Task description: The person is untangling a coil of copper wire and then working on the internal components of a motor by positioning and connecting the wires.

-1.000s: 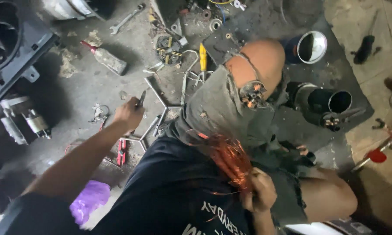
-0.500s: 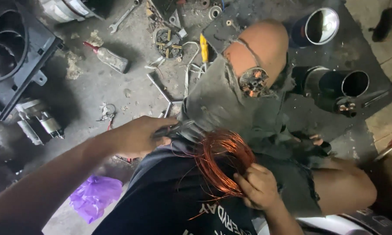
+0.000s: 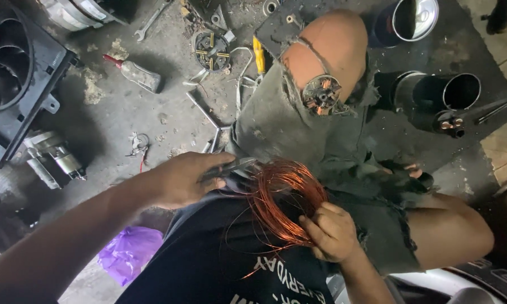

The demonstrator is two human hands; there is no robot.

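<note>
Pliers (image 3: 236, 167), newly fetched from the floor (image 3: 124, 118), now meet the copper coil (image 3: 281, 197); left hand (image 3: 183, 179) fingers grip them, right hand (image 3: 332, 232) fingers clasp the coil.

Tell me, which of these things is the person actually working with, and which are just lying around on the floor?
In use:
- copper wire coil, held by the right hand
- metal pliers-like tool, gripped by the left hand at the coil's edge

Lying about:
- spanner
- yellow-handled tool
- small bottle with red tip
- purple bag
- black fan housing
</note>
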